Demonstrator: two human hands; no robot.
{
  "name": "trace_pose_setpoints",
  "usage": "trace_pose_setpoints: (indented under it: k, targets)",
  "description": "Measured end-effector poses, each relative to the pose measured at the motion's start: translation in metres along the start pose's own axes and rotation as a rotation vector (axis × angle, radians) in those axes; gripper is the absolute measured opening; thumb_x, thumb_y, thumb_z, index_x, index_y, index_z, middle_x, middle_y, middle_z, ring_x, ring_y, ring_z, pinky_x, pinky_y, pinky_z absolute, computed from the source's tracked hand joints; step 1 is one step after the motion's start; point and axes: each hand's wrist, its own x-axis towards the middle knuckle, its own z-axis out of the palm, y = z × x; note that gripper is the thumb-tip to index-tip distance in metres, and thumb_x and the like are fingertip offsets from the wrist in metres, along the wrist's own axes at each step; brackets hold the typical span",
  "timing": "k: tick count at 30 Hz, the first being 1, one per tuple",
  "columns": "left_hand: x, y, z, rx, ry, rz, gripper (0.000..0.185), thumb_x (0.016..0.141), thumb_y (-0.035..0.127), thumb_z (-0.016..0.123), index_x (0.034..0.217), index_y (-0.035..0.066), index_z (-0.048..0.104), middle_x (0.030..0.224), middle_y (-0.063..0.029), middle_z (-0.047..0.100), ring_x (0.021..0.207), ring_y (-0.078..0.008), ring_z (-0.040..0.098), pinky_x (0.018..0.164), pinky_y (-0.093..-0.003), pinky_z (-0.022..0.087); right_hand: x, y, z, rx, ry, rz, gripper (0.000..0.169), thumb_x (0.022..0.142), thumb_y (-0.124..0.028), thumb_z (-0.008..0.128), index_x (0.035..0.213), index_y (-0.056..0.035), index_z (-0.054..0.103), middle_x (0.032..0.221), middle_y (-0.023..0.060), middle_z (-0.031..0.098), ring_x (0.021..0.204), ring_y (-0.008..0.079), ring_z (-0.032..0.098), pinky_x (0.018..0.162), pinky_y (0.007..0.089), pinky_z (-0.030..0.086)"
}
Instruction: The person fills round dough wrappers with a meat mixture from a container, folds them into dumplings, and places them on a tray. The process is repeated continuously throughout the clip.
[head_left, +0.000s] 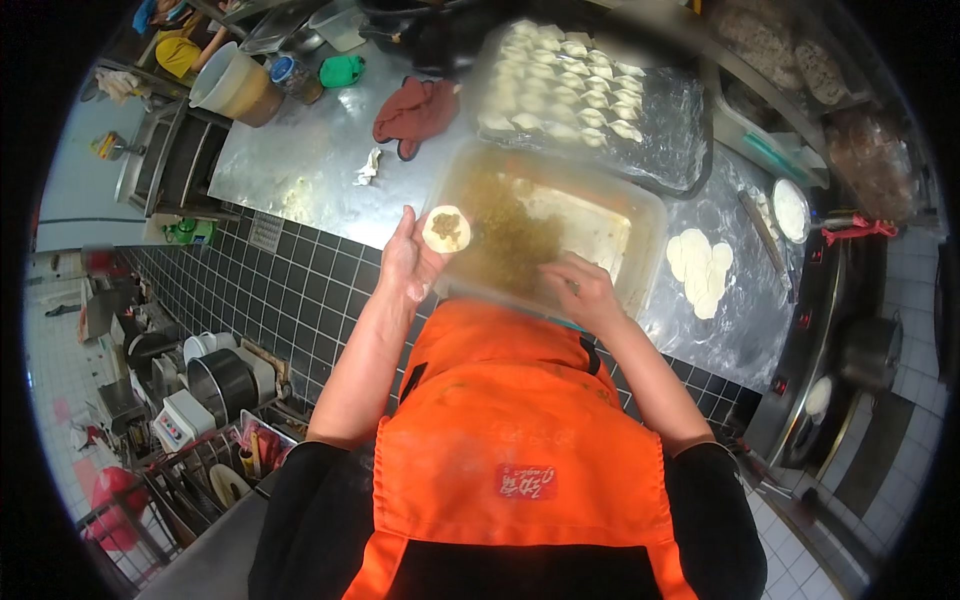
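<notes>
On the fingers of my left hand (411, 255) rests a round dough wrapper (456, 238), with a smear of brown filling (447, 224) at its centre. My right hand (585, 289) is over the near side of a translucent plastic tub (652, 217), its fingers curled close to the minced filling (517, 232). Whether those fingers pinch anything is hidden. The filling is heaped in the tub's left part, and the bottom shows bare at the right. Behind the tub, rows of folded dumplings (595, 98) sit on a floured dark tray (675, 142).
To the right, flat dough wrappers (701, 270) overlap on the floured metal worktop (739, 337), near a rolling pin (761, 229) and a bowl of white powder (791, 211). A reddish-brown cloth (416, 112), a dough scrap (367, 167), a lidded jar (296, 79) and a bucket (236, 86) stand or lie left.
</notes>
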Motion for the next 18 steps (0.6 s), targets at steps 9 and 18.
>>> trace_pose_setpoints:
  k: [9,18]
  targets:
    - [0.000,-0.005,-0.011,0.011,-0.010,-0.009,0.069,0.106,0.045,0.015,0.139,-0.012,0.035,0.133,-0.0293,0.051,0.128,-0.0356,0.050,0.111,-0.0422,0.040,-0.004,0.008,0.008,0.065,-0.168,-0.062,0.008,0.085,-0.005,0.065,0.091,-0.0029,0.070,0.085,0.0096,0.066,0.074,0.0254,0.066,0.064,0.0322,0.053]
    - [0.011,-0.006,-0.015,0.039,-0.022,-0.022,0.069,0.106,0.045,0.016,0.138,-0.013,0.035,0.134,-0.0291,0.051,0.128,-0.0359,0.050,0.112,-0.0432,0.039,-0.006,0.020,0.001,0.577,0.005,0.715,0.019,0.093,-0.013,0.060,0.091,0.0019,0.072,0.088,0.0082,0.071,0.073,0.0196,0.067,0.065,0.0311,0.053]
